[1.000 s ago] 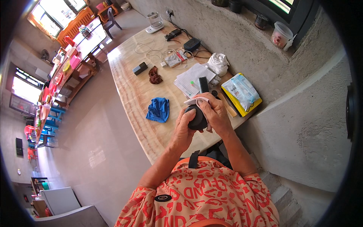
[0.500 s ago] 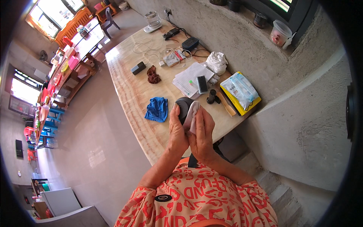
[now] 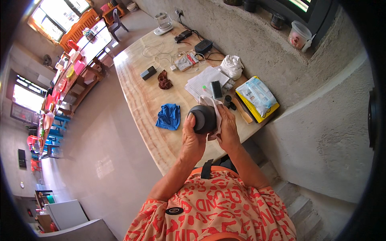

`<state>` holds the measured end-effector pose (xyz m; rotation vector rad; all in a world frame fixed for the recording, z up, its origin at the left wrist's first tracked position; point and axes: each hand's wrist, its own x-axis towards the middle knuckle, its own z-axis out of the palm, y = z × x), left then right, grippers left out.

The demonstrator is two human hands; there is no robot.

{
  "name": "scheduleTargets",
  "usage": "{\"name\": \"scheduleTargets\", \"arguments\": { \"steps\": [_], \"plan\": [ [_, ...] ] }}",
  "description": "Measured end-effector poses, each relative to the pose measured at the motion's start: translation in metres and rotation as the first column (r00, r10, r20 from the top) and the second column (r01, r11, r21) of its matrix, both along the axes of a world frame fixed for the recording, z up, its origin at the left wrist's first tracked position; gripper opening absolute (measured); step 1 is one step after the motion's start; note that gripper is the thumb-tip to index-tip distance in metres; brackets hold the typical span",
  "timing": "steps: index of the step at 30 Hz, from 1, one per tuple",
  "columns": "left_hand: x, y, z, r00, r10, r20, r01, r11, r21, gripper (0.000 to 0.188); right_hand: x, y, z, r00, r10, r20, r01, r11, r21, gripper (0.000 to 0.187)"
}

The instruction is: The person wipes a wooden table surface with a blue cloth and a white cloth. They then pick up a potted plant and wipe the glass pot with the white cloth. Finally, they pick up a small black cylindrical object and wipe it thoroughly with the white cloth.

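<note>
Above the near part of the table, my left hand (image 3: 192, 138) grips a dark grey round cylinder (image 3: 203, 119), its flat ringed end turned toward the left. Its exact kind I cannot make out. On the cylinder's right side, my right hand (image 3: 229, 130) presses a pale cloth (image 3: 218, 122) around it. To the left lies a crumpled blue cloth (image 3: 169, 117) on the tabletop. Just beyond my right hand are a black brush-like block (image 3: 216, 89), a small black cylindrical part (image 3: 228, 100) and a flat wooden strip (image 3: 243, 111).
The marbled table (image 3: 138, 100) also bears a brown cloth (image 3: 164, 80), a dark box (image 3: 148, 73), papers (image 3: 203, 80), a white bundle (image 3: 231, 66), cables, a glass jar on a white base (image 3: 163, 23) and a yellow-edged package (image 3: 257, 98). A rough wall (image 3: 257, 44) bounds the right side.
The cylinder has turned, showing more of its end and side. My right hand has shifted right, and the cloth now spreads up along the cylinder's far side.
</note>
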<state>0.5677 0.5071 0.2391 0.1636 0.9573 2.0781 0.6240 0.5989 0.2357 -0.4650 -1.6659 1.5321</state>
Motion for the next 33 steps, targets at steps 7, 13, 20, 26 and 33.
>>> {"name": "scheduleTargets", "arguments": {
  "steps": [7,13,20,26,33],
  "plan": [
    [0.0,0.006,-0.006,0.996,0.091,0.022,-0.091,0.996,-0.001,0.049,0.012,-0.012,0.003,0.967,0.248,-0.066,-0.236,0.762,-0.603,0.031],
    [-0.008,0.014,-0.011,0.979,0.205,0.011,-0.206,0.978,0.03,0.049,0.021,-0.019,-0.019,0.972,0.212,0.096,-0.146,0.877,-0.458,0.021],
    [-0.019,0.009,-0.004,0.979,0.143,0.146,-0.144,0.99,-0.006,0.05,0.031,-0.013,0.005,0.998,-0.02,0.061,0.032,0.982,-0.186,0.017],
    [-0.008,0.008,0.001,0.987,0.002,0.162,-0.006,1.0,0.027,0.053,0.02,-0.011,0.008,0.988,-0.15,0.028,0.121,0.883,0.453,0.03],
    [-0.008,0.003,-0.004,0.996,-0.085,0.018,0.084,0.996,0.019,0.05,-0.002,0.029,0.024,0.99,0.14,-0.027,-0.121,0.921,0.371,0.021]
  ]
}}
